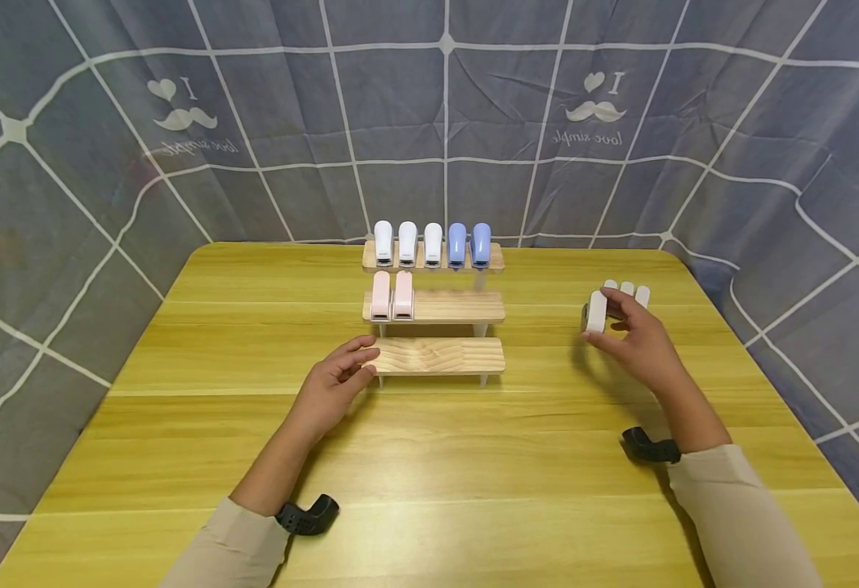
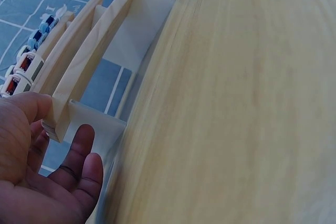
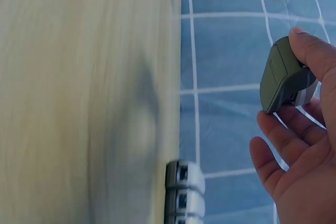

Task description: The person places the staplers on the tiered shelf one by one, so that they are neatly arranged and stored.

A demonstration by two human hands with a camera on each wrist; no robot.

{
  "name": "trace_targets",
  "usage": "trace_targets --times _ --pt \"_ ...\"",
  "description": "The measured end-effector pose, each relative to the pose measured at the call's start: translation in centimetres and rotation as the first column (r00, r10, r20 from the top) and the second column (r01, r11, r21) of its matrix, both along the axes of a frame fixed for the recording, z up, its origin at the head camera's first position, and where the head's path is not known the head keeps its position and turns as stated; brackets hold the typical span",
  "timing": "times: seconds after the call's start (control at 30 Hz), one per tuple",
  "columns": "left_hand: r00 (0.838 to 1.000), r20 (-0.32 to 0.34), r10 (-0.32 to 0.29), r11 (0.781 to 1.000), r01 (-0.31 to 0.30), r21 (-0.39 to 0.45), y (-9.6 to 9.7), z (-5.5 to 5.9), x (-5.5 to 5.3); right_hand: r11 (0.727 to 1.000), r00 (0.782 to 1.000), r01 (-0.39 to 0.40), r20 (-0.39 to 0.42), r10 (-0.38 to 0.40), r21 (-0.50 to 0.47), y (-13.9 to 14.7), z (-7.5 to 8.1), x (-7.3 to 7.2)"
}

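My right hand [image 1: 638,339] holds a stapler [image 1: 597,312] with a white top and dark green base above the table, pinched between thumb and fingers. In the right wrist view its green base [image 3: 279,74] faces the camera. Behind that hand stand several white-topped staplers [image 1: 643,295], partly hidden by it. At the left end of the lowest wooden shelf [image 1: 440,357], my left hand [image 1: 332,392] grips the board's corner with thumb and fingertips. In the left wrist view, the thumb [image 2: 37,106] lies against the board's end, with two fingers loosely bent below.
On the top shelf [image 1: 498,258] sit several white staplers [image 1: 407,242] and two blue ones [image 1: 480,243]. Two pink staplers [image 1: 403,294] fill the left part of the middle shelf [image 1: 459,307]. A grey checked curtain [image 1: 400,106] surrounds the back and sides of the wooden table [image 1: 429,490].
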State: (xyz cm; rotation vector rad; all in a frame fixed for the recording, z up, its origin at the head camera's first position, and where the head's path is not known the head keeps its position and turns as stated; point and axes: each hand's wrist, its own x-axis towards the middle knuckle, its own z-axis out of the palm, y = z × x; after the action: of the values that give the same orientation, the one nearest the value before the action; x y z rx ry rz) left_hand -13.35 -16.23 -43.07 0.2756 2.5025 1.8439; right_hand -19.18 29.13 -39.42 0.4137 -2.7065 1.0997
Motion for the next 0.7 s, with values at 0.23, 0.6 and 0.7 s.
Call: trace_targets --times 0.23,0.6,0.7 --pt "1.0 0.001 0.002 1.0 -0.002 -0.013 0.0 0.0 0.0 0.999 0.998 -0.038 -0.041 0.038 -0.009 -1.8 0.7 0.1" --pt "1.0 -0.005 0.002 1.0 -0.002 -0.022 0.0 0.1 -0.1 0.989 0.996 -0.086 -0.001 0.087 -0.12 -5.6 2.2 0.6" --pt "1.0 -0.002 0.001 1.0 -0.001 -0.022 0.0 0.0 -0.1 0.986 0.995 -0.104 -0.01 0.103 -0.127 -6.5 2.3 0.5"
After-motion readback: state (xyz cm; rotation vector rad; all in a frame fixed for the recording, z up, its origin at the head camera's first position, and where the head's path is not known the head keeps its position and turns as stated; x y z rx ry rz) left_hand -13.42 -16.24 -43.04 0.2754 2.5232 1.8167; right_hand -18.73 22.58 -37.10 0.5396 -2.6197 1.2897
